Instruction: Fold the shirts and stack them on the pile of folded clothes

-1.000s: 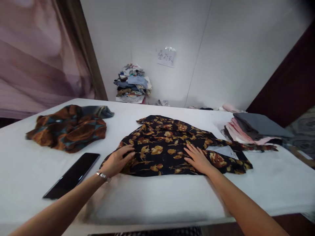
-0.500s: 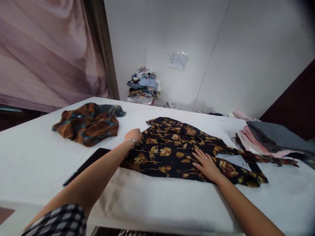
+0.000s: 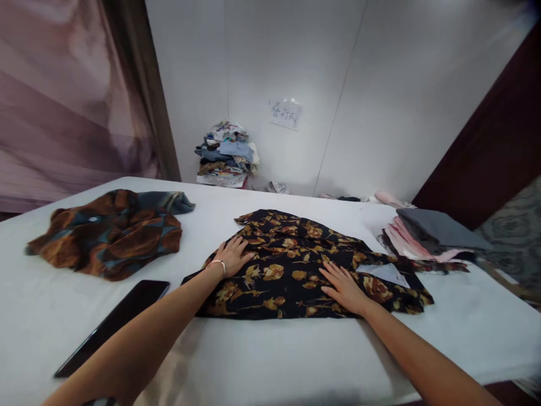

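While it lies spread out, a long, black cloth garment with gold and rust flowers [image 3: 274, 296] runs left to right

Where I'm standing, the garment is right in front of the person, near the middle of a broad white-covered table [image 3: 274, 352], its long axis roughly level with the near edge. The person's bare left hand [image 3: 232, 256], a slim pale bracelet [image 3: 218, 264] at its wrist, rests toward the garment's left end; the bare right hand [image 3: 344, 287] rests right of the middle, closer to the near hem. Both are opened flat, fingers a little apart, pressing down and pinching nothing that I can make out.

So the middle stretch lies between them: the far-left corner is nearer the left hand, the right end nearer the right, past a flat whitish piece [image 3: 386, 274], paper or cloth, I can't tell. Well left sits a crumpled brown-and-teal cloth garment [image 3: 114, 237], with a black, flat, rectangular phone [image 3: 114, 318] on its near side.
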